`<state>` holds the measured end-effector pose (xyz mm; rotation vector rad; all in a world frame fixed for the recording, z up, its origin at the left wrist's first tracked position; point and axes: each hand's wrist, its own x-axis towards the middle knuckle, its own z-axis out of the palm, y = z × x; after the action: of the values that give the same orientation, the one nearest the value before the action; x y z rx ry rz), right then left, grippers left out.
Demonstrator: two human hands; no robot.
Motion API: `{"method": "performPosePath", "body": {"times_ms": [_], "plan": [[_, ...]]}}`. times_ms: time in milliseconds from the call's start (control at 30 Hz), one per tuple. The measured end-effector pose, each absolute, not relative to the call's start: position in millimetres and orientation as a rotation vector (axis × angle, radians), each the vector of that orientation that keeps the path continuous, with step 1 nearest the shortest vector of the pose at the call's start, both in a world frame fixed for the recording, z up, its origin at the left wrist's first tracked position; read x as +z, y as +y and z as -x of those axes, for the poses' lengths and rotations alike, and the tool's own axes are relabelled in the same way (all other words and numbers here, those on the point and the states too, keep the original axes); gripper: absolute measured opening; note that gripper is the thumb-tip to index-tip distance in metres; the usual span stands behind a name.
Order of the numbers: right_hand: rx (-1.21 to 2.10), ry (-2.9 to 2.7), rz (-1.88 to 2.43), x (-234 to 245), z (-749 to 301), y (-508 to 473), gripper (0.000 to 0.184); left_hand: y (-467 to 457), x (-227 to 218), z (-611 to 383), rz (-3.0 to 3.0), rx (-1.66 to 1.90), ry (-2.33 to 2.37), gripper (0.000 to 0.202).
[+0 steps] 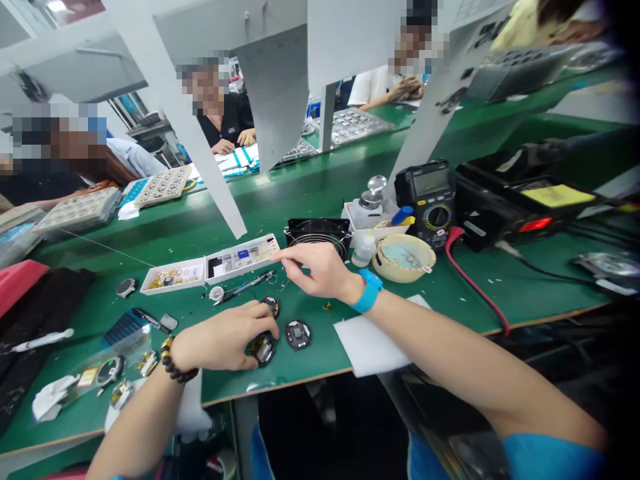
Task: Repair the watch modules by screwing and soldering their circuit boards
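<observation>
On the green bench, my left hand point(225, 340), wearing a dark bead bracelet, closes its thumb and fingers round an open watch body point(263, 351) with its inner parts showing. Just behind those fingers sits another round watch part point(271, 307), partly covered. A black watch case point(299, 335) lies to the right, apart from both hands. My right hand point(317, 267), with a blue wristband, reaches to the right end of a white compartment box point(240, 260) of small parts. Its fingers are drawn together at the box's edge; anything between them is too small to make out.
Left of the box stands a second white tray point(173, 277); a pen-like tool point(245, 288) lies in front. A black fan point(317, 233), round bowl point(405, 257), multimeter point(427, 200) and red cable point(467, 280) occupy the right. White foam point(373, 343) lies near the front edge. Co-workers sit opposite.
</observation>
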<state>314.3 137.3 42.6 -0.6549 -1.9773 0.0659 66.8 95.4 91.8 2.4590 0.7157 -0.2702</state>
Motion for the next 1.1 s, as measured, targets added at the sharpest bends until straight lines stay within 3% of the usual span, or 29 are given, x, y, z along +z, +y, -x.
{"method": "performPosePath", "body": {"times_ms": [100, 300, 433, 667, 800, 1100], "plan": [[0.095, -2.002, 0.662, 40, -313, 138, 0.025, 98, 88, -67, -2.411, -0.236, 0.788, 0.037], [0.297, -2.137, 0.730, 39, -309, 135, 0.024, 109, 91, -55, -2.278, 0.039, 0.919, 0.035], [0.656, -2.163, 0.860, 45, -303, 130, 0.027, 110, 93, -49, -2.220, 0.305, 0.913, 0.031], [1.631, -1.673, 0.670, 34, -288, 129, 0.058, 117, 70, -61, -2.260, 1.043, 1.005, 0.031], [1.868, -1.433, 0.616, 27, -283, 132, 0.074, 117, 53, -71, -2.409, 1.205, 1.083, 0.034], [1.978, -1.234, 0.598, 28, -284, 133, 0.052, 116, 49, -75, -2.519, 1.241, 1.075, 0.034]]}}
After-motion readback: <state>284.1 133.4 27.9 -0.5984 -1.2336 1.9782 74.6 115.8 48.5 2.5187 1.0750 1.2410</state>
